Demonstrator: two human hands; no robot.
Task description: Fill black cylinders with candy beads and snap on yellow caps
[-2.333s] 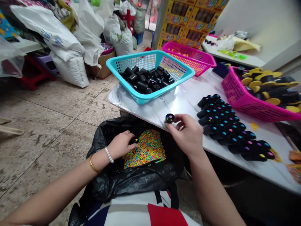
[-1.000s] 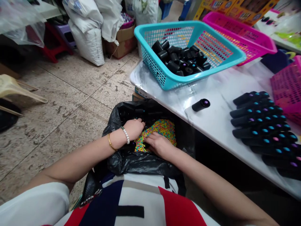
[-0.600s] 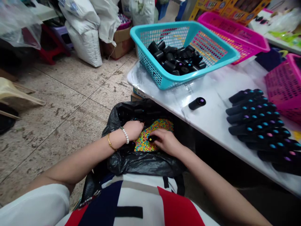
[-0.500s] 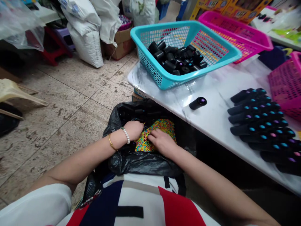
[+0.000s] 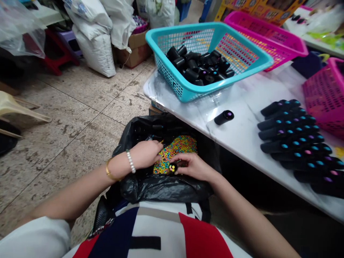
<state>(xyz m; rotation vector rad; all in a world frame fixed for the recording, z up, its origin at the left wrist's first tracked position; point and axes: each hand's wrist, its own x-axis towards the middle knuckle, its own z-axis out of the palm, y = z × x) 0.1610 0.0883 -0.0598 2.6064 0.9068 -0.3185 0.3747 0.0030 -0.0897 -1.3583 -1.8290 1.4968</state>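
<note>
A small black cap (image 5: 173, 167) is pinched at the fingertips of the right hand (image 5: 195, 167), over coloured beads (image 5: 176, 150) filling a black plastic bag (image 5: 161, 190) below the counter (image 5: 242, 136). The left hand (image 5: 145, 154) is curled narrowly, its fingers (image 5: 158, 144) among the beads; whether anything is held cannot be told. On the counter are a teal basket (image 5: 228, 80) of black tubes, a loose tube (image 5: 224, 117), rows of dotted tubes (image 5: 291, 139) and a pink basket (image 5: 326, 96). Beyond the counter, print on yellow cartons (image 5: 258, 5) is too small to read.
</note>
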